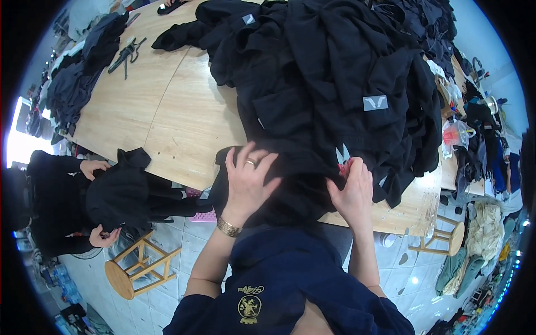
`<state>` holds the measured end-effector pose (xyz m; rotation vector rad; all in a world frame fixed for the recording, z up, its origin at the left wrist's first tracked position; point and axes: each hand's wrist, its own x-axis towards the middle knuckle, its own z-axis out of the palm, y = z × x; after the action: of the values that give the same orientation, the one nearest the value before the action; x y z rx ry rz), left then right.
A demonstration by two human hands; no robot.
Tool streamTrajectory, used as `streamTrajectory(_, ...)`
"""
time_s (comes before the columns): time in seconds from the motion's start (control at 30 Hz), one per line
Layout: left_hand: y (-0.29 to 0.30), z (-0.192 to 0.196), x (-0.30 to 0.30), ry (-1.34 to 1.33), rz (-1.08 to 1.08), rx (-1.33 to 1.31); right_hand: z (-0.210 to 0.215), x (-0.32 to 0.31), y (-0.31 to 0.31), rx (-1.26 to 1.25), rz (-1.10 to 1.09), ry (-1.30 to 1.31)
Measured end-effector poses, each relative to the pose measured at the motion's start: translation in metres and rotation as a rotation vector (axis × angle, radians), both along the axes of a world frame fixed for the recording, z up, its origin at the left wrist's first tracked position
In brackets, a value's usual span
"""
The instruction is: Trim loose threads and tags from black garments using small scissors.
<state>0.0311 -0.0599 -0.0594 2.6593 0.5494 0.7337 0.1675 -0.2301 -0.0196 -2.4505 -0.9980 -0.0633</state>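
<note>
Black garment [304, 195] is at the centre of the view, between the person's two hands, at the near edge of a wooden table [184, 120]. Left hand [244, 181], just off centre toward eight o'clock, rests back upward on the cloth with fingers spread apart and thumb pointing to two o'clock; whether any fold is gripped beneath cannot be told. Right hand [355, 187], between three and four o'clock, has its fingers closed on red-handled scissors [343, 155]; the blades are parted and point to twelve o'clock. The right thumb lies at the cloth; firm contact cannot be confirmed. Heaped black clothing [329, 67] occupies twelve to two o'clock, bearing a pale rectangular label [375, 103] at two. At nine o'clock, a co-worker [53, 195] holds dark cloth [117, 190]. Wooden stools stand at eight [120, 279] and four [456, 239].
</note>
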Motion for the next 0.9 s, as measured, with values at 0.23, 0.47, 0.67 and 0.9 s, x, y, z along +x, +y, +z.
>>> streamTrajectory(0.23,0.031,0.019,-0.029,-0.257,0.34,0.168,-0.018,-0.019,-0.001,0.264,0.135,0.347)
streamTrajectory(0.47,-0.035,0.003,-0.057,0.073,0.15,-1.266,-0.044,-0.052,0.022,0.497,0.453,0.165)
streamTrajectory(0.67,-0.031,-0.007,-0.03,-0.504,0.035,-2.11,-0.046,-0.068,0.017,0.536,0.755,0.164)
streamTrajectory(0.9,-0.002,-0.009,-0.036,-0.753,0.014,-2.166,-0.052,-0.071,0.012,0.792,0.462,0.281)
